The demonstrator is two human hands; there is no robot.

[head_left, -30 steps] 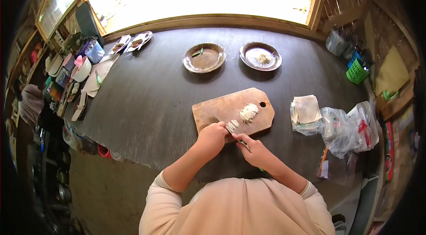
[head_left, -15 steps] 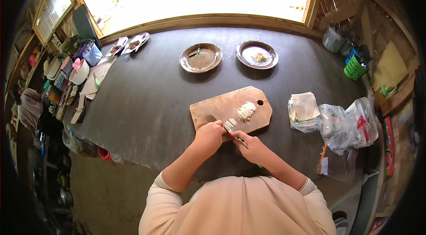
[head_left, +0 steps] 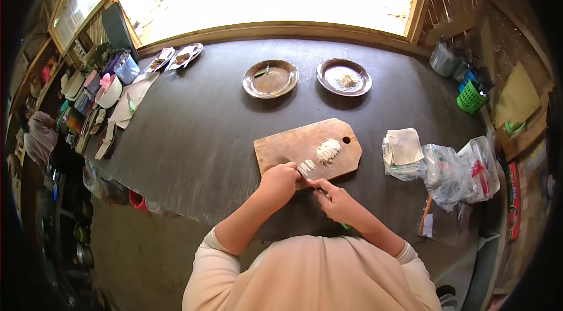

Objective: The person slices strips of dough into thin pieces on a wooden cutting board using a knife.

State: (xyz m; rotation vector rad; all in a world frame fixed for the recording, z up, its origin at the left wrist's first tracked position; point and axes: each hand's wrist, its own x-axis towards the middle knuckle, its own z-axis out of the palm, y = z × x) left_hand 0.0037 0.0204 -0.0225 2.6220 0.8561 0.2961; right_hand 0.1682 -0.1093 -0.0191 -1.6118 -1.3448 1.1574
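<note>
Right hand [head_left: 338, 203] closed round knife [head_left: 321, 190], left hand [head_left: 279, 183] curled over board [head_left: 282, 146], contents hidden

left of my left hand [head_left: 279, 183], i have a passage over the dark tabletop [head_left: 182, 129] as far as the brown sheet [head_left: 122, 114]. ahead, beyond the cutting board [head_left: 281, 145], the left plate [head_left: 274, 80] and right plate [head_left: 359, 86] leave me a gap. right of my right hand [head_left: 339, 204], plastic bags [head_left: 441, 167] block me.

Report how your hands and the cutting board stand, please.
Right hand gripping knife. Left hand beside blade, hold hidden. White shreds heaped on cutting board. Two plates beyond, clear of hands.
</note>
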